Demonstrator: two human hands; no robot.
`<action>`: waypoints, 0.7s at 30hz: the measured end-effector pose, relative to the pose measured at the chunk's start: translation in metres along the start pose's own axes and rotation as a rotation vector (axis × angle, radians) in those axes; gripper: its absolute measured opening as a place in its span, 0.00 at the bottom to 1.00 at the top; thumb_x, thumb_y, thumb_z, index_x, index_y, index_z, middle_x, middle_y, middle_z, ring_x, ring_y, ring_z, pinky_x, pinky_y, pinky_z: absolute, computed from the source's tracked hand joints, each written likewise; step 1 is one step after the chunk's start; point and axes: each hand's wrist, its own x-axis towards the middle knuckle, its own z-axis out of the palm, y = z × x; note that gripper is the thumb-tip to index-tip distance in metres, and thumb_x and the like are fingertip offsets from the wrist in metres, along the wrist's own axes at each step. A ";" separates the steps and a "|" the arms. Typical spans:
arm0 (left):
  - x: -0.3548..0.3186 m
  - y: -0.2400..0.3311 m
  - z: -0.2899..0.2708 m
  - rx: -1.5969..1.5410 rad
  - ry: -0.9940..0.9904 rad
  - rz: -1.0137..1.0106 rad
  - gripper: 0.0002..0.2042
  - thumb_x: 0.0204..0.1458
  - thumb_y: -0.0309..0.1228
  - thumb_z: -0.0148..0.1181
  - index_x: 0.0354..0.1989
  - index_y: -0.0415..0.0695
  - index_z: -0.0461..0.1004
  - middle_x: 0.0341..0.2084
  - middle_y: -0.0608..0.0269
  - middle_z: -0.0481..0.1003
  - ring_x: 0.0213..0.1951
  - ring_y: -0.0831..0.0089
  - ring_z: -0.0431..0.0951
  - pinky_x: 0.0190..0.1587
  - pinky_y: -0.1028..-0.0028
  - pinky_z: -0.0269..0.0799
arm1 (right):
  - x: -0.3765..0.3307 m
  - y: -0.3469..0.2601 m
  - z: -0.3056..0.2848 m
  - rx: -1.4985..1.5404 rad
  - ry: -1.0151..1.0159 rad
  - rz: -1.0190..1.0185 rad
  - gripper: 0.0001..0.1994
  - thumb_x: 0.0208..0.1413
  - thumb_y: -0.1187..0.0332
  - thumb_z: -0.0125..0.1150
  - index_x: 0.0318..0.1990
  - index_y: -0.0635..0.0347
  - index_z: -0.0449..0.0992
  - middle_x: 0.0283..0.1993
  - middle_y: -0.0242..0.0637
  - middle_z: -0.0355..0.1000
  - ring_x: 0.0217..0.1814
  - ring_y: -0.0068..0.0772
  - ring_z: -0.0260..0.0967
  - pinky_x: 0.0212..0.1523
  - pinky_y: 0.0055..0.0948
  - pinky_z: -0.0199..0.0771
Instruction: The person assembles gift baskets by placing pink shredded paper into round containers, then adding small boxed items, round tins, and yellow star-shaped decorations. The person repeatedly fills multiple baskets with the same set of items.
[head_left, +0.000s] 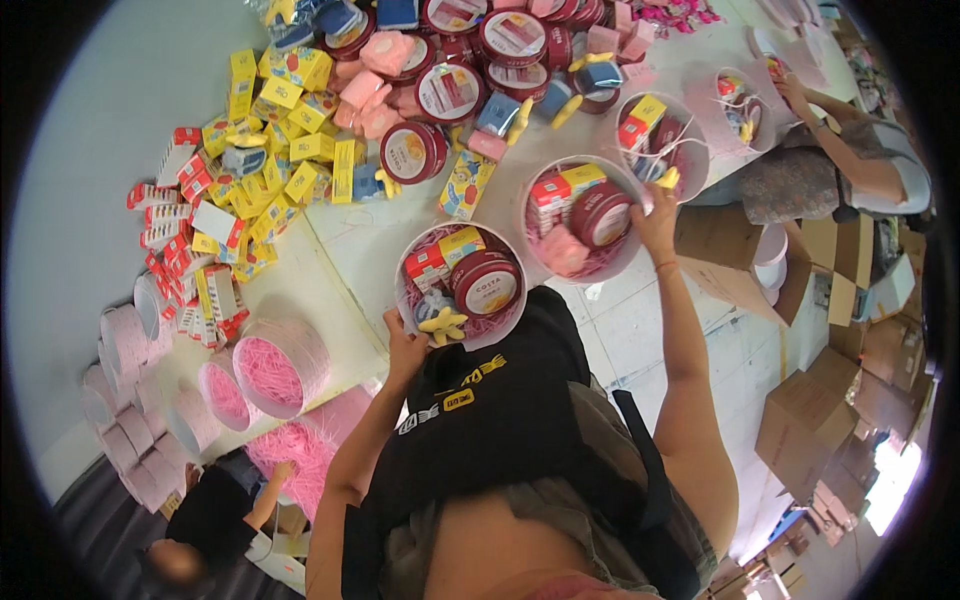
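My left hand (404,345) is closed on the near left side of a round pink gift box (402,290). Inside lie pink shredded paper, a red and yellow carton (443,256), a dark red round tin (487,283) and a blue plush with a yellow star-shaped part (442,325). My right hand (657,222) grips the right rim of a second round box (521,205). That one holds a similar carton (562,195), a red tin (602,215) and a pink plush (562,250). Part of the right fingers is hidden.
Filled boxes with white cords (660,150) stand further right. Yellow cartons (285,150), red tins (449,92) and pink plush pieces (388,52) pile up on the table. Paper-lined boxes (282,368) stand left. One co-worker handles pink shreds (300,455); another stands far right. Cardboard cartons (808,410) lie right.
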 end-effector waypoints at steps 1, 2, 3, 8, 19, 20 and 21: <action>-0.005 0.001 0.007 -0.024 0.012 -0.082 0.31 0.48 0.15 0.49 0.62 0.43 0.48 0.55 0.50 0.63 0.58 0.60 0.69 0.54 0.69 0.73 | 0.007 0.009 -0.004 -0.013 0.013 -0.015 0.19 0.43 0.71 0.61 0.46 0.63 0.76 0.45 0.56 0.71 0.49 0.59 0.67 0.52 0.50 0.67; -0.010 0.007 0.016 0.025 0.013 -0.060 0.34 0.47 0.15 0.49 0.64 0.43 0.46 0.56 0.50 0.63 0.58 0.60 0.68 0.54 0.68 0.72 | 0.012 0.016 -0.007 -0.025 0.021 -0.029 0.17 0.44 0.71 0.61 0.45 0.63 0.77 0.44 0.57 0.71 0.48 0.59 0.67 0.50 0.49 0.68; -0.013 0.013 0.024 0.074 0.012 -0.038 0.36 0.47 0.15 0.49 0.67 0.44 0.44 0.58 0.49 0.62 0.59 0.60 0.68 0.54 0.68 0.72 | 0.016 0.021 -0.010 -0.037 0.022 -0.012 0.15 0.45 0.72 0.60 0.44 0.63 0.77 0.43 0.56 0.71 0.47 0.58 0.68 0.50 0.48 0.68; -0.023 0.010 0.030 0.238 -0.007 0.040 0.42 0.46 0.16 0.49 0.72 0.47 0.39 0.61 0.45 0.61 0.61 0.56 0.68 0.58 0.65 0.68 | 0.016 0.029 -0.012 -0.090 0.081 -0.065 0.08 0.53 0.74 0.60 0.41 0.64 0.77 0.41 0.53 0.72 0.44 0.57 0.70 0.47 0.46 0.70; -0.002 0.044 0.089 0.011 -0.165 -0.097 0.42 0.49 0.15 0.47 0.74 0.52 0.37 0.62 0.47 0.60 0.53 0.59 0.74 0.47 0.68 0.79 | 0.066 0.074 -0.003 -0.204 0.170 0.066 0.14 0.49 0.77 0.55 0.44 0.66 0.77 0.38 0.54 0.74 0.44 0.57 0.71 0.47 0.50 0.68; 0.006 0.054 0.101 -0.077 -0.202 -0.170 0.43 0.49 0.15 0.47 0.74 0.53 0.38 0.62 0.48 0.60 0.53 0.59 0.74 0.43 0.69 0.81 | 0.074 0.085 -0.001 -0.213 0.184 0.038 0.14 0.49 0.77 0.55 0.45 0.65 0.77 0.39 0.54 0.74 0.44 0.57 0.71 0.48 0.50 0.68; 0.014 0.055 0.113 -0.093 -0.198 -0.136 0.43 0.49 0.14 0.46 0.74 0.54 0.38 0.63 0.51 0.59 0.52 0.59 0.75 0.35 0.71 0.84 | 0.080 0.095 0.004 -0.223 0.199 0.011 0.14 0.49 0.77 0.55 0.45 0.65 0.77 0.40 0.54 0.75 0.44 0.57 0.71 0.48 0.50 0.68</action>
